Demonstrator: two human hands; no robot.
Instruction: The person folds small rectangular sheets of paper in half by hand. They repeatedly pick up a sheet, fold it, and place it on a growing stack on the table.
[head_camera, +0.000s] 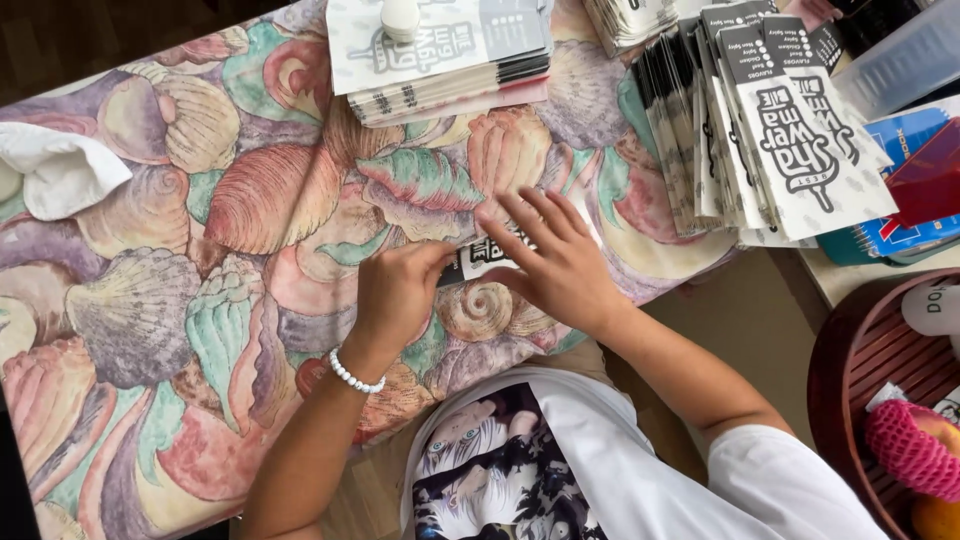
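Note:
A small white paper sleeve with black print (478, 262) lies on the seashell-patterned tablecloth (230, 200) near the table's front edge. My left hand (398, 292), with a white bead bracelet at the wrist, pinches the sleeve's left end between thumb and fingers. My right hand (552, 258) lies flat on the sleeve's right part with its fingers spread, covering most of it.
A flat stack of the same printed sleeves (440, 55) sits at the top centre. More stand in rows at the right (780, 120). There is a white cloth (60, 168) at the left, a blue notebook (905, 235) far right, and a brown basket (850, 360) holding fruit in pink netting (912, 450).

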